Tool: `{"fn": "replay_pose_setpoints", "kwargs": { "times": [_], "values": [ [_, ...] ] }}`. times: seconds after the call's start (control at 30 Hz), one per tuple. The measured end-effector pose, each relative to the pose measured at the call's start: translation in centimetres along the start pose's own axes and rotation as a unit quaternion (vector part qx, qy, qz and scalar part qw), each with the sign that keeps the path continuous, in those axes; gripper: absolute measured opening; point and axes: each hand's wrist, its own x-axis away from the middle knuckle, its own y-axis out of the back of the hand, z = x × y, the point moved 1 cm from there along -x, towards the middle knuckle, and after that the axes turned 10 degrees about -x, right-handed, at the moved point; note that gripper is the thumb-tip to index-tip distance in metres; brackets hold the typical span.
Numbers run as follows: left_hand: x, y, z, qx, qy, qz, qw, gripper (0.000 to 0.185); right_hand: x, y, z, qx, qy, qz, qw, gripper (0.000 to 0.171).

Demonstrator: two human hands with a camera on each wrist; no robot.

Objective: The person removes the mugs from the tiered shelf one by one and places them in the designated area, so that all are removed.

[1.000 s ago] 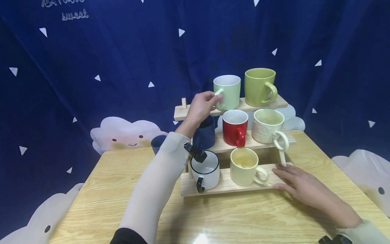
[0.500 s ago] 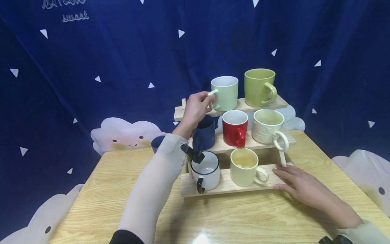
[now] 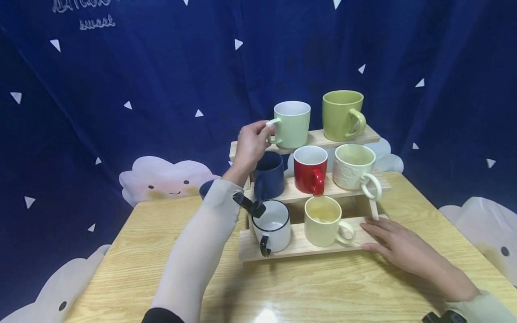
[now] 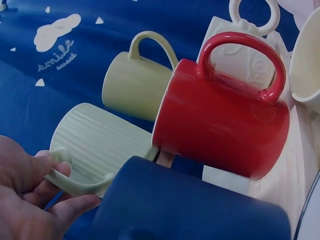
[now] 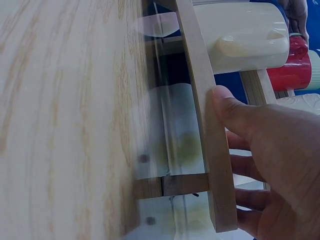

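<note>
My left hand (image 3: 251,146) pinches the handle of a pale green ribbed mug (image 3: 294,128) at the top tier of a wooden rack (image 3: 315,140). The mug is upright; I cannot tell whether its base touches the board. In the left wrist view, thumb and fingers meet around the handle of this ribbed mug (image 4: 100,145). My right hand (image 3: 404,246) rests on the right end of the rack's bottom shelf. In the right wrist view its thumb presses the front edge of the shelf (image 5: 202,105), with the other fingers lying along the board's upper face.
An olive green mug (image 3: 341,116) shares the top tier. Below stand a navy mug (image 3: 269,175), a red mug (image 3: 305,175) and a cream embossed mug (image 3: 349,170). The lowest shelf bears a black-rimmed white mug (image 3: 278,235) and a yellow mug (image 3: 321,231). Another blue vessel (image 3: 205,188) is partly hidden by my sleeve.
My left hand has moved the pale green mug leftward along the top tier, widening its distance from the olive mug. The right hand stays in place.
</note>
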Motion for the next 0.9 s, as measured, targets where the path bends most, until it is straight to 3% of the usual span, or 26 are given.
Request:
{"fn": "replay_pose_setpoints", "kwargs": {
  "times": [0.47, 0.7, 0.9],
  "values": [
    [0.7, 2.9, 0.4, 0.029, -0.003, -0.041, 0.9987, 0.023, 0.0, -0.1, 0.0, 0.0, 0.0, -0.003, 1.0, 0.053],
    [1.0, 4.9, 0.8, 0.021, -0.001, -0.064, 0.9977, 0.025, 0.0, -0.1, 0.0, -0.003, -0.004, 0.007, 1.0, 0.053],
    [1.4, 6.7, 1.5, 0.053, 0.012, -0.079, 0.9954, 0.025, 0.0, 0.0, -0.1, -0.002, -0.007, 0.007, 1.0, 0.053]
  ]
}}
